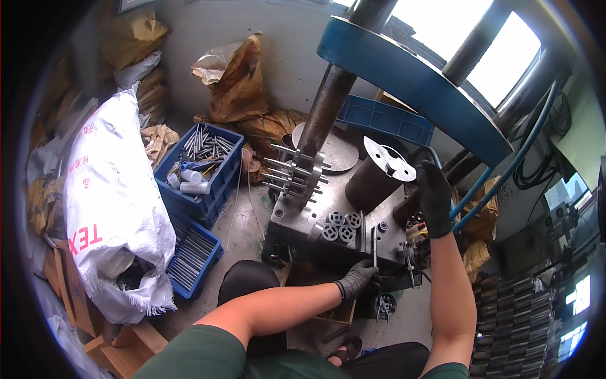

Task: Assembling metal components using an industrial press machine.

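Note:
My left hand (358,280), in a dark grey glove, is closed at the lower end of a thin metal rod (374,247) by the front edge of the steel machine bed (325,207). My right hand (434,201), also in a dark glove, is raised with its fingers stretched up and nothing seen in it. Beside it stands a dark cylinder (372,184) topped by a white plate with cutouts (386,159). Several round slotted metal parts (337,218) lie between the hands and the cylinder. A small ring (382,226) sits near the rod.
A blue press beam (416,82) on thick columns crosses above the bed. A multi-pin metal fixture (298,175) stands at its left. Further left are blue crates (218,189) of metal rods and a large white sack (117,208). Stacked metal bars (511,316) fill the lower right.

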`<control>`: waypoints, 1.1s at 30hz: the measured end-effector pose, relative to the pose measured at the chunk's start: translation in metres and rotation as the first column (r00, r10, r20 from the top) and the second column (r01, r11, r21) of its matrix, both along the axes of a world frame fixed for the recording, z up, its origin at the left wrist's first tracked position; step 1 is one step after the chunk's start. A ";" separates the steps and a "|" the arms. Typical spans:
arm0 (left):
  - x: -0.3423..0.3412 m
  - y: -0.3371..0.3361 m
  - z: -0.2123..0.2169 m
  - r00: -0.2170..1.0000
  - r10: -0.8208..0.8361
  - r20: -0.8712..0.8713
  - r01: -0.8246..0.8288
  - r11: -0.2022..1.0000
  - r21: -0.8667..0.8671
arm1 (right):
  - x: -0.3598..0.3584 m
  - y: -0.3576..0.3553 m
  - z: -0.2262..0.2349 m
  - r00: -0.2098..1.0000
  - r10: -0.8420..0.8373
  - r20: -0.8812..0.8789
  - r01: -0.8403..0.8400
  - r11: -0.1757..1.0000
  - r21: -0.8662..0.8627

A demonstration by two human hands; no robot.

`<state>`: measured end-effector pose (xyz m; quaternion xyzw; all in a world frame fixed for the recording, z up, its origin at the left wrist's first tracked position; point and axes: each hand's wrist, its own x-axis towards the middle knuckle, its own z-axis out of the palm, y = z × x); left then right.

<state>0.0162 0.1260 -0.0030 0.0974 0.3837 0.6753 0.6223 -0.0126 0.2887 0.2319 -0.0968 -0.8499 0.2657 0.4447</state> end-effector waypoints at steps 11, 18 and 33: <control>-0.006 -0.031 0.013 0.885 -0.131 -0.447 0.173 0.983 0.056 | 0.273 -0.092 0.072 0.294 -0.563 0.773 0.030 0.813 0.581; -0.053 -0.014 0.104 0.560 0.356 -0.748 -0.030 0.911 0.411 | 0.357 -0.080 0.051 0.322 -0.322 0.890 0.110 0.947 0.302; -0.229 0.112 0.192 -0.004 0.403 -0.915 -0.259 0.884 0.390 | 0.342 -0.094 0.056 0.354 -0.288 0.890 0.219 0.950 0.221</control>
